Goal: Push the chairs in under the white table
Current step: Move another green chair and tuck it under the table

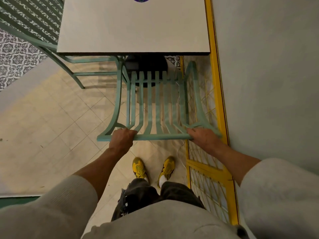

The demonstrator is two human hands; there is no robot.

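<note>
A person stands behind a green metal chair (158,100) facing the near edge of a white table (134,28), gripping the chair's top rail with both hands. The left hand (122,137) has its fingers curled over the rail close to the left corner. The right hand (202,137) is wrapped over it close to the right corner.

The chair is squared up to the table's near edge, nearer its right corner. Most of the seat is out from under the tabletop, and the front of the seat lies close to the dark table base (145,66).

An even, straight push from both hands looks the best way to send it in. The yellow grille (207,178) along the wall (267,83) runs just beside the chair's right side, so drifting right could scrape it. The table base sits dead ahead and will likely decide how far the seat can go.

The chair is painted pale green, with flat slats running from the backrest down into the seat and a frame that flares outward at the top. It looks rigid and likely to slide rather than tip on the smooth floor tiles.

A second green chair (34,23) stands at the table's left edge, its seat seemingly partly under the top.
</note>
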